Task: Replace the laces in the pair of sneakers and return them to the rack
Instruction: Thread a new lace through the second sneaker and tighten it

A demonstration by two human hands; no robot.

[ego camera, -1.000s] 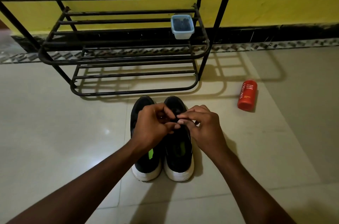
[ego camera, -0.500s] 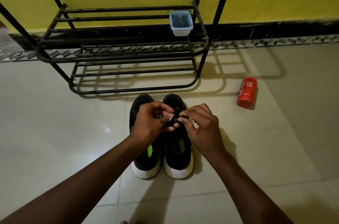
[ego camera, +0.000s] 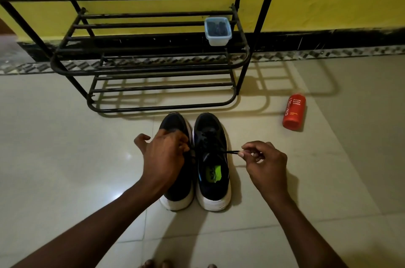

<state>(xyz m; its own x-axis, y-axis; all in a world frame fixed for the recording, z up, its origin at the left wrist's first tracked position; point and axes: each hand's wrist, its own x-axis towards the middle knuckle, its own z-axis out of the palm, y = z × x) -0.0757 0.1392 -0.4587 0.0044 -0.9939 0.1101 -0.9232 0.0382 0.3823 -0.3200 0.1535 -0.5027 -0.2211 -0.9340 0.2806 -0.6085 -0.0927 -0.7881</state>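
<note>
Two black sneakers with white soles stand side by side on the floor tiles, toes toward the rack. The right sneaker (ego camera: 211, 158) shows a green insole and black lacing. My right hand (ego camera: 264, 163) pinches the end of its black lace (ego camera: 230, 152), drawn taut out to the right. My left hand (ego camera: 163, 156) lies over the left sneaker (ego camera: 175, 193), fingers curled at the gap between the shoes; whether it holds the other lace end is hidden. The black metal shoe rack (ego camera: 153, 59) stands just behind.
A small clear plastic box (ego camera: 218, 31) with dark contents sits on the rack's middle shelf at the right. A red body-wash bottle (ego camera: 294, 111) lies on the floor right of the rack. The yellow wall with a dark skirting runs behind. Toes show at the bottom edge.
My hands, which were together over the right sneaker's laces, have parted. The right hand has pulled a lace end out to the right; the left has moved over the left sneaker.
</note>
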